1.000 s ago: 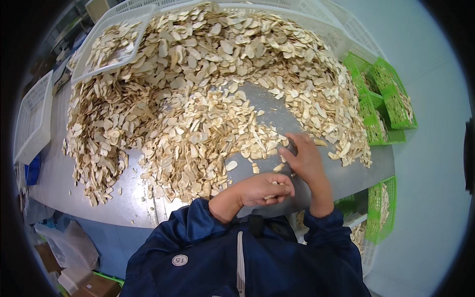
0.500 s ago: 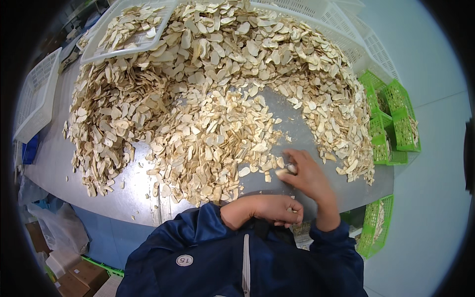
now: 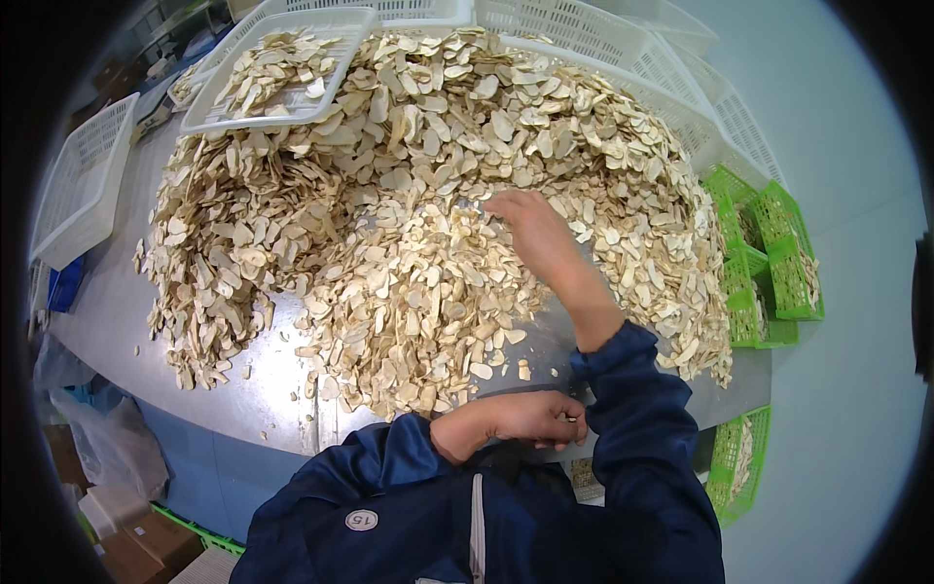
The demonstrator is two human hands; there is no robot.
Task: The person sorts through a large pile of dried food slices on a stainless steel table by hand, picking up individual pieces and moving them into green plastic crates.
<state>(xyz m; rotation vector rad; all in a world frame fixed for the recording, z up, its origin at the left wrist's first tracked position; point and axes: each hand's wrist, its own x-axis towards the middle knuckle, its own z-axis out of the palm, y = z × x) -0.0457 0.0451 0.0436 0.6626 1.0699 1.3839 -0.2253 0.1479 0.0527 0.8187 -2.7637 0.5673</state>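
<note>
A broad heap of pale, dried, flat slices (image 3: 399, 292), cream to tan, lies on the metal table (image 3: 258, 355). My right hand (image 3: 535, 234) reaches across the near mound to its far right edge. Its fingers stretch out to the left, low over the slices; the fingertips are partly hidden. My left hand (image 3: 535, 417) rests at the table's near edge, close to my body, its fingers curled closed. A small pale piece, seemingly a slice, shows between thumb and forefinger. A few loose slices (image 3: 481, 371) lie just beyond it.
A white tray (image 3: 355, 60) with slices sits atop the heap at the far left. White perforated crates (image 3: 574, 34) line the back; another white crate (image 3: 92, 190) stands left. Green baskets (image 3: 788, 258) stand at the right edge, and a green basket (image 3: 744, 462) is lower right.
My right hand has moved from the near right of the table forward and left to the mound's far side. My left hand stays curled in nearly the same place. The view has shifted slightly.
</note>
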